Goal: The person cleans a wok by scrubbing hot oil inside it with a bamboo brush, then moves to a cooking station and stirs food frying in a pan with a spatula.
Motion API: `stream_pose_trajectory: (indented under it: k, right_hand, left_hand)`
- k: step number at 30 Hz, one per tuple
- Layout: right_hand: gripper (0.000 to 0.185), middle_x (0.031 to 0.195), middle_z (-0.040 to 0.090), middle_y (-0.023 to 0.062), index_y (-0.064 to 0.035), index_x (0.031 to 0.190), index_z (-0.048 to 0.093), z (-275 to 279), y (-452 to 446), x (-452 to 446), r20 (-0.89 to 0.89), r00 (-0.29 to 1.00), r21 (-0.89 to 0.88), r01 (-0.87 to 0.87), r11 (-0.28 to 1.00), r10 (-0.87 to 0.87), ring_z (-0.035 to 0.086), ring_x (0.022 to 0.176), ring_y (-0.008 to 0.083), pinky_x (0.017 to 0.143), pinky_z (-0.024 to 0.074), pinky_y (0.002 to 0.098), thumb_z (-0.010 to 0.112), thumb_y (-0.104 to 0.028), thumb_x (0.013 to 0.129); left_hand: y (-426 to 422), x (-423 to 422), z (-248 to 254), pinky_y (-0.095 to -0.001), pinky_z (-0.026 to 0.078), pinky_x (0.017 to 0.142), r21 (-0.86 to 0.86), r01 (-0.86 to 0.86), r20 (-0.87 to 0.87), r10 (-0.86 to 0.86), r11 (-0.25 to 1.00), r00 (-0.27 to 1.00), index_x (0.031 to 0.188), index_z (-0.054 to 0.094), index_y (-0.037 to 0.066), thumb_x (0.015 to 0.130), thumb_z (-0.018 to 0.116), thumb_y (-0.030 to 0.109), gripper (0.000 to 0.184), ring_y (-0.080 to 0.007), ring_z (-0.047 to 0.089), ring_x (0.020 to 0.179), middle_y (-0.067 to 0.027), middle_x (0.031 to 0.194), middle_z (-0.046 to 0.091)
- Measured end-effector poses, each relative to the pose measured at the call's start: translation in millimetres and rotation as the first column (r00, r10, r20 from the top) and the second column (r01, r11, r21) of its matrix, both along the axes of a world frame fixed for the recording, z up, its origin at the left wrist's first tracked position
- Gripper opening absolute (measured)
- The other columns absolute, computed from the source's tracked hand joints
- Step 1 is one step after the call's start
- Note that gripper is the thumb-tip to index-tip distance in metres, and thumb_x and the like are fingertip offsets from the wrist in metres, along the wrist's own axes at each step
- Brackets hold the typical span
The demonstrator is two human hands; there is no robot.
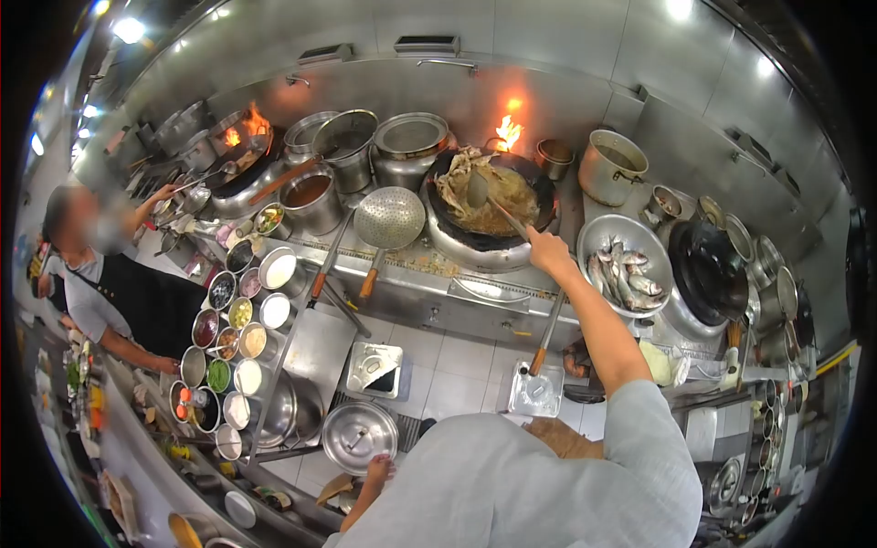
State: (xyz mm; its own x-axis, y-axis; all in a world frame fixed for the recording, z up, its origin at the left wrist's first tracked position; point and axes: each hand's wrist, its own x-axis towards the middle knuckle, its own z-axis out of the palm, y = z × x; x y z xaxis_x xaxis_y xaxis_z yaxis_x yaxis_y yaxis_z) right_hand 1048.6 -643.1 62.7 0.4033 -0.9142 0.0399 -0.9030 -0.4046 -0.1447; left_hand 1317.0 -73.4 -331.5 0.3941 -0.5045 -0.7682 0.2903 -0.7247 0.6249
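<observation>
Stretched out over the stove, my right hand (548,251) grips the handle of a metal ladle (479,190). The ladle's bowl rests in brown food (493,205) inside a large black wok (539,219), with a flame behind the rim. Low in the view, my left hand (379,469) is beside the edge of a round metal lid (360,438); its fingers look curled, but whether they hold the lid is unclear. To the right of the wok, a steel bowl (589,247) contains several whole fish (626,274).
A perforated strainer (389,218) lies left of the wok. Seasoning containers (247,377) fill a rack at left, near a co-worker in a dark apron (146,297) at another flaming wok. A large pot (614,167) and a black wok (708,269) stand at right.
</observation>
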Motion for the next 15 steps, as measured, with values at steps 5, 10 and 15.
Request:
stream_pose_trajectory:
  k: [5,10,15]
  right_hand:
    - [0.033,0.088,0.066,0.0212,-0.0126,0.117,0.051,12.9,-9.9,-31.2,-0.189,0.981,-0.095,-0.065,0.993,0.047,0.065,0.084,0.04,0.072,0.0517,0.0484,0.047,-0.013,0.084]
    - [0.033,0.087,0.066,0.0189,-0.015,0.114,0.055,60.6,-0.9,-56.7,-0.182,0.983,-0.162,-0.034,0.986,0.004,0.065,0.085,0.0373,0.072,0.0515,0.048,0.052,-0.01,0.082]
    - [0.042,0.094,0.065,0.0174,-0.0172,0.122,0.05,31.2,-50.8,-38.6,0.014,0.994,-0.282,0.111,0.953,-0.112,0.064,0.084,0.0377,0.072,0.0514,0.0476,0.057,-0.012,0.08]
  left_hand:
    - [2.3,-1.6,8.3,-0.0346,0.047,0.051,0.023,0.051,0.024,-0.051,0.998,0.998,0.106,0.05,0.014,0.084,0.055,0.014,0.023,-0.0185,0.06,0.065,-0.0042,0.082,0.059]
    - [-12.6,-6.8,14.6,-0.0339,0.046,0.049,-0.043,-0.04,-0.004,0.04,0.998,0.999,0.104,0.05,0.013,0.084,0.055,0.013,0.02,-0.0172,0.058,0.061,-0.0035,0.079,0.057]
    - [18.9,-6.8,-40.9,-0.0308,0.044,0.045,-0.199,0.028,-0.069,-0.042,0.98,0.997,0.102,0.051,0.013,0.087,0.057,0.022,0.019,-0.0164,0.056,0.059,-0.0034,0.077,0.056]
